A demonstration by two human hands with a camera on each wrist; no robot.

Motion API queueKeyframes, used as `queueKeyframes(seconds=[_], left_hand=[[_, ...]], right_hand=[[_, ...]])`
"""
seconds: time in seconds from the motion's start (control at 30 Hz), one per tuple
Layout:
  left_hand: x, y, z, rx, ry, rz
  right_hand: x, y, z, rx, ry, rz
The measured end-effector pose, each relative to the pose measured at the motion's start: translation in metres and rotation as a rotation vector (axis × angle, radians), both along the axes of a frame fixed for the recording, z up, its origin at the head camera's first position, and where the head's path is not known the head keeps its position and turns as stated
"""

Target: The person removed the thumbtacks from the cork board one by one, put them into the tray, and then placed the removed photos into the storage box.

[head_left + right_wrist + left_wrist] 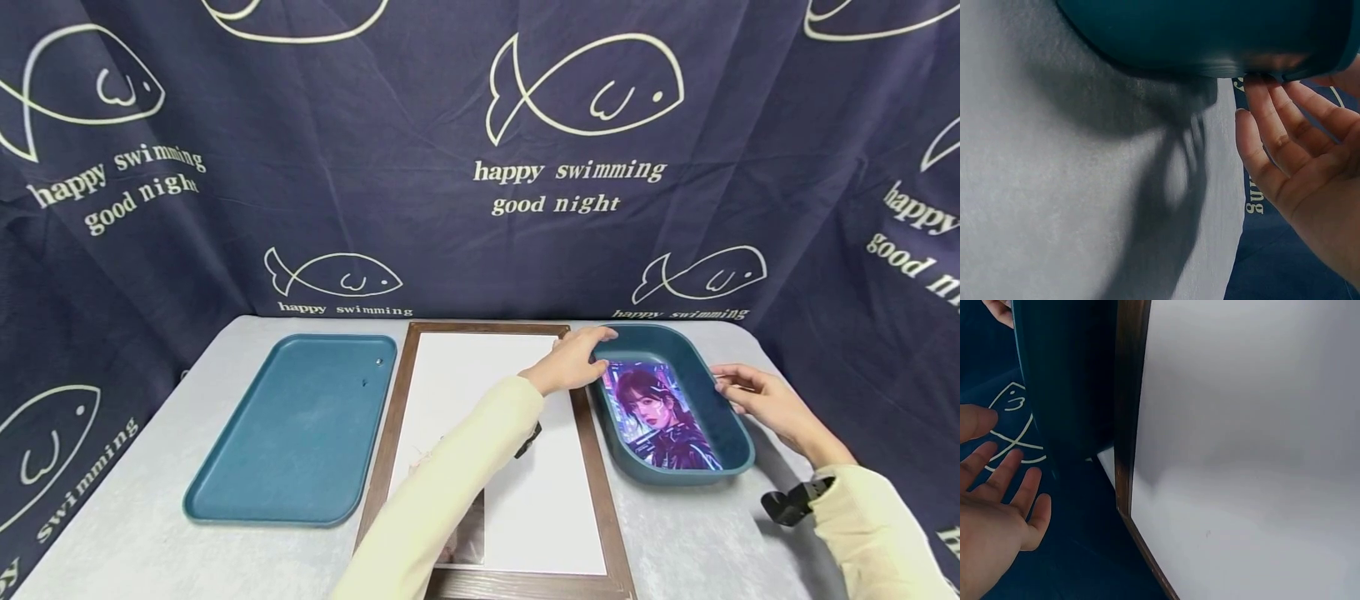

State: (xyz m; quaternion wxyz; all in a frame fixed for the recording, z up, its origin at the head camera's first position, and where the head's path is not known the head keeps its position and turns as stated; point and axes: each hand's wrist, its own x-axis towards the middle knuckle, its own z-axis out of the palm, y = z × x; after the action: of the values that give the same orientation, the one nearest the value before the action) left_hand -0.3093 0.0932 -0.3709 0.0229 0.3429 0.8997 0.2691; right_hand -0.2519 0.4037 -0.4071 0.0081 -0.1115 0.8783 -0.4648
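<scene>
A deep teal bin [678, 478] stands on the right of the table, with a colourful picture card [660, 417] of a dark-haired figure lying on its floor. My left hand [568, 360] reaches across to the bin's far left rim, fingers loosely spread. In the left wrist view that hand [1000, 519] shows its palm and holds nothing, beside the bin's dark wall [1066, 375]. At the opposite side, my right hand [768, 410] touches the bin's outer right wall with its fingertips. The right wrist view shows those extended fingers [1279, 134] against the wall's underside edge.
A brown wooden frame [603, 508] with a white panel [543, 508] lies mid-table under my left arm. A partly hidden print [468, 537] is on its lower part. To the left lies a shallow teal tray [300, 433] with small marks. A dark fish-print curtain [442, 208] hangs behind.
</scene>
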Motion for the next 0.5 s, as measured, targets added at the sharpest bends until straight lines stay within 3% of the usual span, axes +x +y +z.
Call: queueKeyframes(seconds=[0.2,0.5], left_hand=[[-0.001,-0.021,0.002,-0.020,-0.020,-0.035],[-0.001,-0.051,-0.001,-0.090,-0.002,-0.021]], right_hand=[[0.000,-0.002,0.001,0.039,0.030,-0.008],[0.002,-0.004,0.004,0.064,0.053,-0.023]])
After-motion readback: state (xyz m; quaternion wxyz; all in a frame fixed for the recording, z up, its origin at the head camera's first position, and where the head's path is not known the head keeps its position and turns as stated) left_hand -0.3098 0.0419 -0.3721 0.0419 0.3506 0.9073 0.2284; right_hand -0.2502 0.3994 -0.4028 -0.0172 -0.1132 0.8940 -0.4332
